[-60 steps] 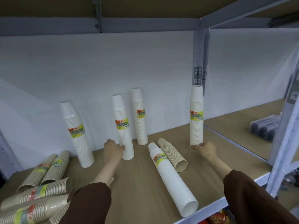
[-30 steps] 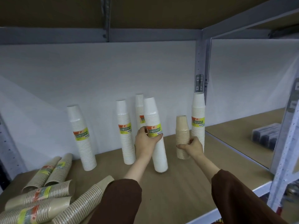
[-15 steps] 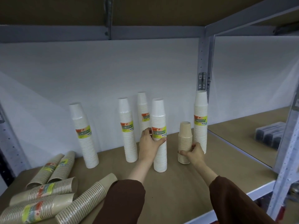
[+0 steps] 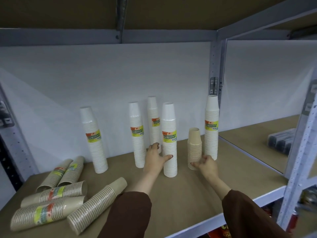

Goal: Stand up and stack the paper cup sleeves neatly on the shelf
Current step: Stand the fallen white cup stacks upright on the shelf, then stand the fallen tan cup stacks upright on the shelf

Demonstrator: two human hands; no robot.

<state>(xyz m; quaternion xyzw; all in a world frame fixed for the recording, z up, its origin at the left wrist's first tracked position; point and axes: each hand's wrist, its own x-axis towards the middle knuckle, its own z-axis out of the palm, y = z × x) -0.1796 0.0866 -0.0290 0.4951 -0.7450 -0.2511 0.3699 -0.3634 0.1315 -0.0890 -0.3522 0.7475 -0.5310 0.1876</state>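
Several white cup sleeves with yellow labels stand upright on the brown shelf [image 4: 185, 196]: one at the left [image 4: 93, 138], one in the middle [image 4: 137, 134], one by the back wall [image 4: 153, 115] and one at the right [image 4: 211, 126]. My left hand [image 4: 155, 158] holds the lower part of another upright white cup sleeve [image 4: 169, 131], thumb across its front. My right hand [image 4: 205, 164] loosely holds the base of a short tan cup stack [image 4: 194, 145], which stands upright. Several tan cup sleeves [image 4: 56, 193] lie on their sides at the front left.
A grey metal post [image 4: 216, 69] stands behind the right white sleeve and divides the shelf bays. A dark wrapped package [image 4: 281, 140] lies in the right bay. Another post [image 4: 298, 152] rises at the front right. The upper shelf hangs low overhead.
Both hands lifted the lying white sleeve and the short tan stack and set them upright. My left hand has since slid down the sleeve, and my right hand's fingers have loosened.
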